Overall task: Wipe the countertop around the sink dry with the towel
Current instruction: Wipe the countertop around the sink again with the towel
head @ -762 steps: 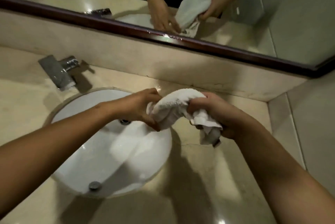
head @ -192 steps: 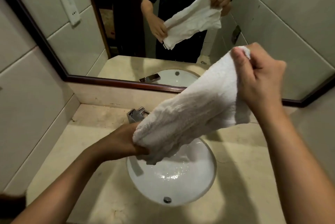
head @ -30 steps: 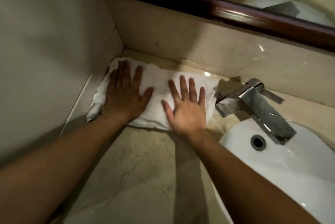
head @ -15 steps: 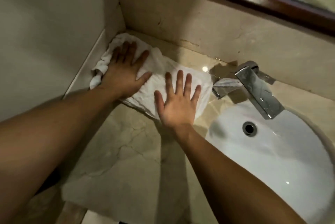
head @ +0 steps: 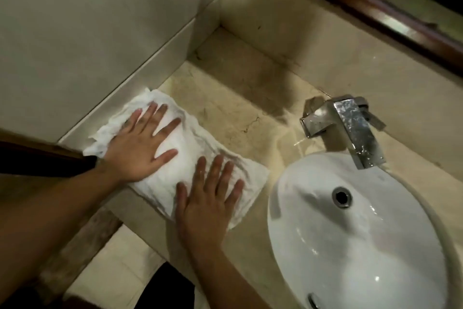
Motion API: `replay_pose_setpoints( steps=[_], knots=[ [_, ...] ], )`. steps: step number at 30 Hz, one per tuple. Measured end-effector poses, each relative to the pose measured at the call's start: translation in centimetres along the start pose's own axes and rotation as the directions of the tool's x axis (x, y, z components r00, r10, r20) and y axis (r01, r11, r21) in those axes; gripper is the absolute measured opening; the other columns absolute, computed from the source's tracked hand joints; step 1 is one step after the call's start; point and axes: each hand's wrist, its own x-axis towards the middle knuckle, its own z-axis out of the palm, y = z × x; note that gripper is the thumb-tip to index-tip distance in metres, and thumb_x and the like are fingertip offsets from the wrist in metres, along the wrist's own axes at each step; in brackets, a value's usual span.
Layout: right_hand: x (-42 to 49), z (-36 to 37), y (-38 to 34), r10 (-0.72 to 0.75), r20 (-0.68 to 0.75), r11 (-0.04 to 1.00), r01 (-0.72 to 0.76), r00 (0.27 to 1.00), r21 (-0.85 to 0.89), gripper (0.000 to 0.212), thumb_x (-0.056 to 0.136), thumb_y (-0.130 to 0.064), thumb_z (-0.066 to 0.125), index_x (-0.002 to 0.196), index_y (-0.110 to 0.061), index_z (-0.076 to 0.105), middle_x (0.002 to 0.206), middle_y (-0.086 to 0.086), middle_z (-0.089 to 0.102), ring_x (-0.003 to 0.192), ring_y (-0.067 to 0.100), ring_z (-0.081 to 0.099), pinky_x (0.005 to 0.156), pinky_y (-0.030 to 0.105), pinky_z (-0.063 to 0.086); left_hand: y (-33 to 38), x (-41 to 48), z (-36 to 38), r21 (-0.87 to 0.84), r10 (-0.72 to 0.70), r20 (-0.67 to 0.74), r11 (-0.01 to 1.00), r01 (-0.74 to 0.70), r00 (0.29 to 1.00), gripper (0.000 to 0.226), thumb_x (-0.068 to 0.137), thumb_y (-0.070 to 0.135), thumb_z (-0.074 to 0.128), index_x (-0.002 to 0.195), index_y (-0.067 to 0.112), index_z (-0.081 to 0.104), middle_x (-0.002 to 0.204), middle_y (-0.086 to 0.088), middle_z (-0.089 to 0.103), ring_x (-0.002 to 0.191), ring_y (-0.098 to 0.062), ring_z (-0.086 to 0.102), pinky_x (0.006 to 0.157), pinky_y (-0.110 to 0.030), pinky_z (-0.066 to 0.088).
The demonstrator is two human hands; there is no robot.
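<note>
The white towel [head: 180, 166] is lying spread flat on the bench [head: 238, 113] along its front edge, running from the left edge to just beside the sink [head: 350, 246]. The left grip [head: 140, 148] is pressing down on the towel's left end, fingers straight and spread apart, clamping nothing. The right grip [head: 203, 206] is pressing its right end the same way. The faucet [head: 350, 123] is standing behind the sink.

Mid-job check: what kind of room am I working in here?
A bathroom, most likely: a white sink set into a stone countertop, a chrome tap behind it, and a framed mirror on the wall.
</note>
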Motion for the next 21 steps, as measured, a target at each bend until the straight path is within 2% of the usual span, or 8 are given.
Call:
replay_pose_setpoints(
  steps=[4,10,14,17,19,21],
  knots=[
    [-5.4,1.2,-0.3,-0.063,-0.008,0.998,0.062,0.998,-0.022,0.068,0.103,-0.058,0.046,0.161,-0.024,0.036,0.171,0.01,0.022,0.157,0.036,0.021,0.121,0.062,0.018,0.1,-5.8,1.3,0.01,-0.031,0.011,0.999,0.031,0.999,0.077,0.099,0.064,0.03,0.166,0.027,0.019,0.175,-0.01,0.008,0.162,-0.031,0.006,0.127,-0.06,0.017],
    [-4.8,0.6,1.2,-0.129,-0.015,0.991,0.129,0.992,0.019,0.066,0.102,-0.058,0.047,0.16,-0.027,0.038,0.171,0.006,0.024,0.159,0.031,0.017,0.123,0.06,0.016,1.0,-5.8,1.0,-0.009,-0.081,0.018,0.997,0.081,0.997,0.076,0.101,0.065,0.027,0.167,0.032,0.009,0.176,-0.007,0.004,0.162,-0.026,0.002,0.129,-0.053,0.007],
    [1.0,-0.6,3.1,-0.149,-0.027,0.988,0.15,0.988,0.037,0.066,0.103,-0.061,0.039,0.161,-0.03,0.034,0.172,0.005,0.023,0.16,0.03,0.012,0.127,0.058,0.008,1.2,-1.3,0.9,-0.024,-0.128,0.016,0.991,0.128,0.992,0.076,0.102,0.067,0.021,0.167,0.03,0.008,0.175,-0.01,0.003,0.162,-0.026,-0.001,0.129,-0.055,0.009],
    [7.7,-2.4,5.7,-0.172,-0.006,0.985,0.172,0.985,-0.011,0.07,0.104,-0.064,0.029,0.165,-0.032,0.017,0.174,0.003,0.005,0.161,0.028,-0.005,0.128,0.056,-0.003,1.8,5.1,0.3,-0.03,-0.159,-0.013,0.987,0.158,0.987,0.079,0.101,0.071,0.014,0.167,0.028,0.01,0.174,-0.016,0.005,0.162,-0.029,-0.001,0.13,-0.052,0.003],
    [12.3,-3.7,7.4,-0.208,0.058,0.974,0.212,0.976,-0.077,0.072,0.104,-0.067,0.021,0.166,-0.034,0.007,0.174,0.002,-0.004,0.16,0.027,-0.014,0.126,0.056,-0.008,2.5,8.7,-0.1,-0.051,-0.192,-0.03,0.98,0.191,0.981,0.081,0.1,0.073,0.01,0.167,0.028,0.009,0.174,-0.018,0.003,0.162,-0.03,-0.003,0.131,-0.048,-0.001],
    [15.9,-4.9,8.7,-0.237,0.073,0.964,0.244,0.969,-0.106,0.072,0.102,-0.069,0.018,0.165,-0.036,0.009,0.175,0.002,-0.002,0.16,0.027,-0.013,0.126,0.057,-0.008,3.1,10.4,-0.1,-0.064,-0.23,-0.058,0.972,0.227,0.971,0.082,0.1,0.074,0.008,0.167,0.028,0.008,0.174,-0.019,0.003,0.162,-0.029,-0.003,0.131,-0.047,-0.002]
  ],
)
